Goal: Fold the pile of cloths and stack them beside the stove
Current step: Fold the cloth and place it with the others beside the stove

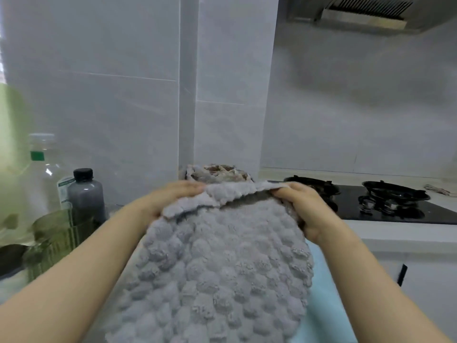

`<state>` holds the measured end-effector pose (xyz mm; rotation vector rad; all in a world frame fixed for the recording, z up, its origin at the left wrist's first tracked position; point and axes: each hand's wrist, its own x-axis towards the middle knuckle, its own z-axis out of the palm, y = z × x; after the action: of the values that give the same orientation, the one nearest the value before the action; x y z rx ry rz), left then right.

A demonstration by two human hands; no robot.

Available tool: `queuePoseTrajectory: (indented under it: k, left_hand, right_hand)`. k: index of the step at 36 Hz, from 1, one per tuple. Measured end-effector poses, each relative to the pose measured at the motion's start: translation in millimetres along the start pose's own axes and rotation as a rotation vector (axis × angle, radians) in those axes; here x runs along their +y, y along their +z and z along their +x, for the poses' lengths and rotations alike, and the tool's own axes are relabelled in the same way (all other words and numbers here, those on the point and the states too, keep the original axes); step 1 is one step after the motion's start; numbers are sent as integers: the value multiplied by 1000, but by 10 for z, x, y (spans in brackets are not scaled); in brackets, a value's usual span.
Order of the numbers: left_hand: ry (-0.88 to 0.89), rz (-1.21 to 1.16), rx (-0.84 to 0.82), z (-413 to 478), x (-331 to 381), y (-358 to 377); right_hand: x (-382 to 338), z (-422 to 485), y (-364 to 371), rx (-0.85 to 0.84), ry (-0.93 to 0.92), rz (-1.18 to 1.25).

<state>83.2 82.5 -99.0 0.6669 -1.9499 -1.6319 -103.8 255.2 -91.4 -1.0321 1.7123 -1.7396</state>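
My left hand (173, 196) and right hand (300, 206) each pinch a far corner of the grey cloth (217, 263); its length runs from my fingers back toward me, the stove (395, 209) just right of my right hand.

We can read no text anywhere. A plain green label (37, 155) sits on the neck of the tall clear plastic bottle (47, 174) by the left edge of the worktop (385, 227). Just beside it, a white label with greenish print (63, 191) shows behind the dark grey bottle with a black cap (85, 194). Its print is too blurred to read.
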Motion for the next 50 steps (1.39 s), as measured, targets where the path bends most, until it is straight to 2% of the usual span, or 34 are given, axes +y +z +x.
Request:
queuePoseTrajectory:
  k: [3,6,14,16,20,27,29,33,38,41,47,50]
  left_hand:
    - [-86,3,96,48,-338,52]
    - [-78,181,179,110,-680,57]
    - [150,788,-232,73,-980,31]
    - [211,902,-249,90,-980,35]
    - [334,1046,-148,158,-977,22]
    - [231,1154,-284,166,-969,1]
    - [260,1132,-223,179,-1000,-1]
    - [317,1100,8,237,-988,-7]
    - [278,756,316,391,-849,-11]
    - [294,756,492,517,-767,-40]
    - [308,800,643,652,-687,-45]
    - [332,929,645,705,-703,-5]
  right_hand:
    - [324,92,7,70,58,-93]
    - [627,153,25,99,83,-200]
    - [1146,385,57,207,36,-345]
    - [1158,407,55,233,-10,-367]
    - [1115,427,50,266,-128,-382]
    - [1029,486,35,286,-244,-357]
    - [1014,503,45,290,-262,-349]
    - [979,557,74,302,-287,-349]
    - [978,679,54,358,-292,-398]
    - [1002,750,48,370,-272,-450]
    - [1012,875,34,381,-253,-508]
    - [1014,932,30,381,-222,-536]
